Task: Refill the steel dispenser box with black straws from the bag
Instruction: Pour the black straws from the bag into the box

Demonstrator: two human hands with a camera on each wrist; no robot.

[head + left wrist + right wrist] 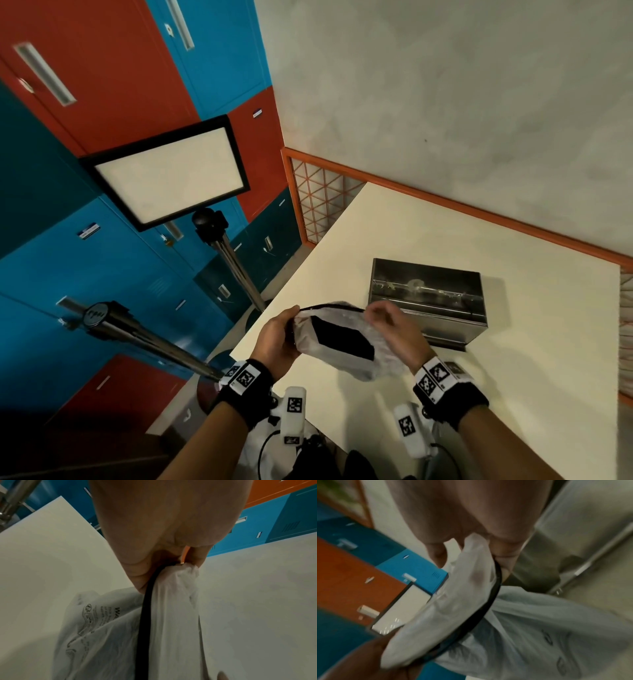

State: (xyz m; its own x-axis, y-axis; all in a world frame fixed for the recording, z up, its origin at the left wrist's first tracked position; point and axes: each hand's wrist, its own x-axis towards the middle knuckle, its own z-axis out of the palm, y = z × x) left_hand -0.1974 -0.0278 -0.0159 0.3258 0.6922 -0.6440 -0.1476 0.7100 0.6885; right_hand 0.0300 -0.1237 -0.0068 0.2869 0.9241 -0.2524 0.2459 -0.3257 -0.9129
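Above the tabletop (pixel 513 394), my left hand (pixel 275 337) and right hand (pixel 394 329) each grip the bag (pixel 383 349) mouth. Uneven pulling may tear the film, spilling black straws (pixel 342 337) short of the steel dispenser box (pixel 428 294).

locker room: coloured lockers (pixel 102 240)

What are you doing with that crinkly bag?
A person holds a white plastic bag above the table, the left hand gripping one end of its top edge and the right hand pinching the other. A dark pack of black straws shows through the bag. The steel dispenser box sits just behind, not yet refilled.
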